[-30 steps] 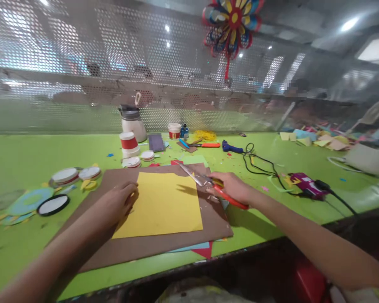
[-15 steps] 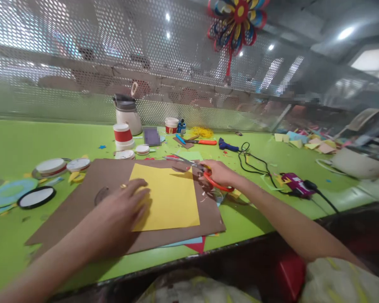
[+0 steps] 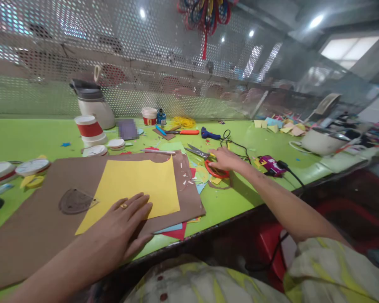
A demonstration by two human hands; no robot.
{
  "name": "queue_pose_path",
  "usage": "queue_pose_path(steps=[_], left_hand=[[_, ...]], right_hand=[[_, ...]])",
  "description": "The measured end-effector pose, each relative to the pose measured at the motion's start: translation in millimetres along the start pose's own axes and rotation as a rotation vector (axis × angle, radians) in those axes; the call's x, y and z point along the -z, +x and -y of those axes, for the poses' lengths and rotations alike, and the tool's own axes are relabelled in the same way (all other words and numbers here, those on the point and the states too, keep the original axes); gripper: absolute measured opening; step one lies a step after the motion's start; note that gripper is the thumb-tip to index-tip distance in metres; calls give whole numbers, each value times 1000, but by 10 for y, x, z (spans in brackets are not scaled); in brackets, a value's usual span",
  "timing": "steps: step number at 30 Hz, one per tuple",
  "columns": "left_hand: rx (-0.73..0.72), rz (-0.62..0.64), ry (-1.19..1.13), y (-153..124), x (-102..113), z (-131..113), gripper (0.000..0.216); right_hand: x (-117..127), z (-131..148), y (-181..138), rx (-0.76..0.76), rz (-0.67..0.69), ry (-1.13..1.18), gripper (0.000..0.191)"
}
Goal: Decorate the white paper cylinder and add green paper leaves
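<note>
My left hand (image 3: 121,227) lies flat, fingers stretched, on the near edge of a yellow paper sheet (image 3: 134,185) that rests on a large brown card (image 3: 38,219). A ring shows on one finger. My right hand (image 3: 225,160) rests on the green table to the right of the card, fingers closed around the handles of red-handled scissors (image 3: 208,162). The scissor blades point back and left, lying low over coloured paper scraps. A brown cut-out shape (image 3: 74,201) lies on the card left of the yellow sheet.
A red-and-white cup (image 3: 89,129), a white jug (image 3: 93,105), round lids (image 3: 31,166), a small paint pot (image 3: 149,116), a blue glue gun (image 3: 210,134) and a purple tool with black cable (image 3: 271,165) stand on the green table (image 3: 28,136). A perforated metal screen closes the back. The table edge runs below my hands.
The view has swung right and down. My right hand carried the scissors off the brown card onto the table at its right. My left hand slid toward the near edge of the yellow sheet.
</note>
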State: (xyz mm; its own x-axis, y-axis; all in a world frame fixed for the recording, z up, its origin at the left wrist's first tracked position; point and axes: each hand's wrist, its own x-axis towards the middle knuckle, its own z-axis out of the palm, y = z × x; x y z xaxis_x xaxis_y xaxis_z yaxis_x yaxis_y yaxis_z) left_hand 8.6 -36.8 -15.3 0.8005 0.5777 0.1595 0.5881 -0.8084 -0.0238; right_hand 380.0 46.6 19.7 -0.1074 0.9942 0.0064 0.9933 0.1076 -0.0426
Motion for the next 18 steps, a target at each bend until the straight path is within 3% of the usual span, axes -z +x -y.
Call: queue_pose_path(steps=[3, 6, 9, 11, 15, 18], left_hand=[[-12, -25, 32, 2, -45, -2, 43], [171, -15, -72, 1, -8, 61, 42], [498, 25, -173, 18, 113, 149, 38], [639, 23, -162, 37, 197, 176, 32], [676, 6, -217, 61, 266, 153, 25], [620, 31, -290, 83, 264, 157, 26]], right_hand=[[125, 171, -269, 136, -28, 11, 49], [150, 272, -482, 414, -21, 161, 42], [82, 266, -548, 376, -209, 291, 35], [26, 269, -563, 336, -276, 314, 32], [-31, 471, -722, 614, -89, 168, 41], [-20, 727, -867, 739, -74, -46, 37]])
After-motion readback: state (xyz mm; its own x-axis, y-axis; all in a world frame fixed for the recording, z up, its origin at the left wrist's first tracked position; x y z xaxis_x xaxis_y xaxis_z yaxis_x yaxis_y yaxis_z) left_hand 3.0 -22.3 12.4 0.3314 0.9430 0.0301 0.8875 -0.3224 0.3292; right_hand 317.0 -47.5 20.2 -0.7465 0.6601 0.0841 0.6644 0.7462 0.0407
